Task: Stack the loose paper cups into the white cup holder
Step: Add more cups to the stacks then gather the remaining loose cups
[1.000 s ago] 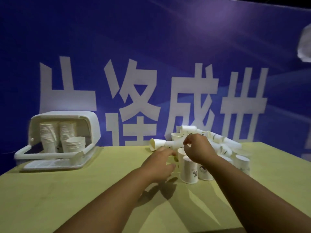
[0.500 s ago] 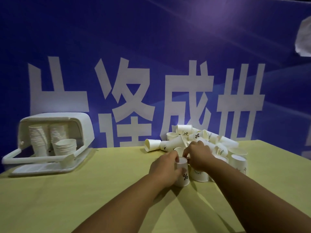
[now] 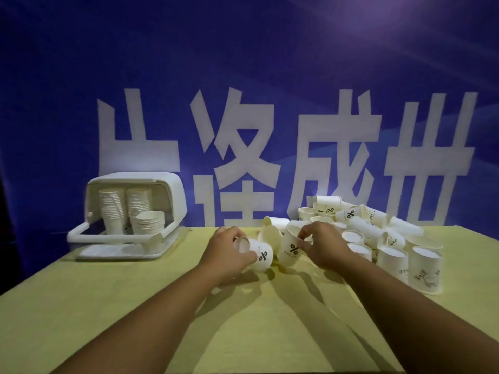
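Yellow worktop (image 3: pixel 108 306), blue banner (image 3: pixel 81 90) behind: two hands among loose white paper cups (image 3: pixel 372 233).
Left hand (image 3: pixel 226 255) fingers curl round a tipped cup (image 3: pixel 260 255); right hand (image 3: pixel 324 247) fingers pinch the rim of an upright cup (image 3: pixel 293 248). White plastic cup holder (image 3: pixel 172 190) at left has stacks (image 3: pixel 112 211); many cups left.

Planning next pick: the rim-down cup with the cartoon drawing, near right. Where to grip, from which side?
Take the cartoon cup round its side wall just below the upturned base, from above. It stands rim-down, narrow end up, so a top grasp closes over it. Another inverted cup crowds its left; its near and right sides look free.
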{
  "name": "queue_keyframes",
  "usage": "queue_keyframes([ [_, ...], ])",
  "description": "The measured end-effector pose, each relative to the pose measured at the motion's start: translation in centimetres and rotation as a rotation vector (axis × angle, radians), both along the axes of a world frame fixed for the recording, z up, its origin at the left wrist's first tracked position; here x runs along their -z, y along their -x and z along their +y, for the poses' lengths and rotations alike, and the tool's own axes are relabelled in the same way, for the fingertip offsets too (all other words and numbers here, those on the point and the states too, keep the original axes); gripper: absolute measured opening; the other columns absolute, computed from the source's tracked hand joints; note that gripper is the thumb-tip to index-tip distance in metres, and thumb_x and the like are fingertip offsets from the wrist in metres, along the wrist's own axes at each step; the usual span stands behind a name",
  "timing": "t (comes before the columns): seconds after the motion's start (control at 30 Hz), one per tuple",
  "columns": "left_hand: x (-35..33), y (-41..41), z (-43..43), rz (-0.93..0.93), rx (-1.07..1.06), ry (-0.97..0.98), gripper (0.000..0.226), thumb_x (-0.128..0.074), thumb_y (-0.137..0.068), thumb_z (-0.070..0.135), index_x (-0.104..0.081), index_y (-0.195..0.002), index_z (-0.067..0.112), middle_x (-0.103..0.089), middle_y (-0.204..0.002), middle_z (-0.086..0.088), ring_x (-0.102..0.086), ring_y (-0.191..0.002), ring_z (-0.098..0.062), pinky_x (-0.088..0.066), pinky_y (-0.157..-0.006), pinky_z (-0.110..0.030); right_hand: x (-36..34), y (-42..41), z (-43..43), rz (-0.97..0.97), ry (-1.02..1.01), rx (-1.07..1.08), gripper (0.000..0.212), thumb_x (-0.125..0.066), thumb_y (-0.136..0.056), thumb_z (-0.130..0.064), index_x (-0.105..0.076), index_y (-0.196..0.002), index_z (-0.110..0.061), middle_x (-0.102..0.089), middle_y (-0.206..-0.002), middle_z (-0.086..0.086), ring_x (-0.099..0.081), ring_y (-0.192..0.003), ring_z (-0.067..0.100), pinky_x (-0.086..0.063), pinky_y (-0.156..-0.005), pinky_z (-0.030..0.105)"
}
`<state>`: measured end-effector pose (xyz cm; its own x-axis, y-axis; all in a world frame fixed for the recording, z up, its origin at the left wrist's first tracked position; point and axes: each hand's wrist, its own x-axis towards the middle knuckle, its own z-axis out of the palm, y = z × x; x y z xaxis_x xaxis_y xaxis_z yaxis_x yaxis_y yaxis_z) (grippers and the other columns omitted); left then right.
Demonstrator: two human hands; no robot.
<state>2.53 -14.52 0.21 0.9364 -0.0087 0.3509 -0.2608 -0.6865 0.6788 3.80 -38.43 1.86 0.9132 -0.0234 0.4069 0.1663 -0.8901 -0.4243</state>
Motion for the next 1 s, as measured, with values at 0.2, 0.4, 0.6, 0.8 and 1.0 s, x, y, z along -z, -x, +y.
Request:
queue_keyframes([
  [0.2, 0.9, 0.6, 6.7, 0.080, -0.186, 0.104, 0.045, -0.080, -0.073, 0.027, -0.042, -0.095, 0.020, -0.053, -0.092, 0.003, -0.048, -0.071, -0.012, -0.036, -0.054, -0.025, 0.2, -1.0, 6.0, -0.016, -0.031, -0.067, 0.027, -0.072, -0.089, -0.026, -0.071, -0.117, -0.023, -0.069, -0.122, -0.001, -0.061, -0.098, 0.016, -0.054, -0.087, 0.033],
  [0.4, 1.9, 0.4, 11.0, 0.063, -0.181, 0.396, 0.059, -0.078, -0.075, 0.012, -0.043, -0.121, 0.028, -0.055, -0.107, 0.000, -0.059, -0.082, -0.012, -0.042, -0.054, -0.021, 0.7, -2.5, 11.9, -0.043, -0.054, -0.136, 0.027, -0.075, -0.087, -0.028, -0.071, -0.114, -0.024, -0.068, -0.119, -0.003, -0.057, -0.096, 0.011, -0.053, -0.086, 0.031],
  [0.6, 2.3, -1.5, 14.2, -0.043, -0.094, 0.429, 0.093, -0.076, -0.075, 0.012, -0.030, -0.134, 0.066, -0.054, -0.131, 0.002, -0.062, -0.107, -0.018, -0.057, -0.070, -0.029, 0.8, -5.1, 17.2, -0.074, -0.145, -0.165, 0.021, -0.072, -0.089, -0.032, -0.069, -0.110, -0.031, -0.064, -0.116, -0.006, -0.051, -0.102, 0.013, -0.043, -0.097, 0.037],
  [0.8, 0.9, -4.6, 17.0, -0.263, -0.327, 0.398, 0.064, -0.087, -0.070, 0.032, -0.038, -0.108, 0.047, -0.062, -0.117, 0.002, -0.066, -0.094, -0.019, -0.062, -0.075, -0.045, -0.5, -8.5, 22.6, -0.075, -0.379, -0.186, 0.019, -0.069, -0.091, -0.031, -0.066, -0.109, -0.036, -0.058, -0.116, -0.005, -0.054, -0.104, 0.020, -0.046, -0.100, 0.049],
  [1.0, -0.8, -9.0, 20.4, -0.559, -0.420, 0.345, 0.029, -0.066, -0.093, 0.043, -0.050, -0.104, 0.022, -0.058, -0.115, -0.003, -0.062, -0.099, -0.025, -0.058, -0.079, -0.045, -2.8, -11.0, 26.8, -0.148, -0.676, -0.331, 0.014, -0.063, -0.096, -0.023, -0.068, -0.110, -0.024, -0.060, -0.105, -0.007, -0.058, -0.099, 0.015, -0.051, -0.085, 0.030],
])
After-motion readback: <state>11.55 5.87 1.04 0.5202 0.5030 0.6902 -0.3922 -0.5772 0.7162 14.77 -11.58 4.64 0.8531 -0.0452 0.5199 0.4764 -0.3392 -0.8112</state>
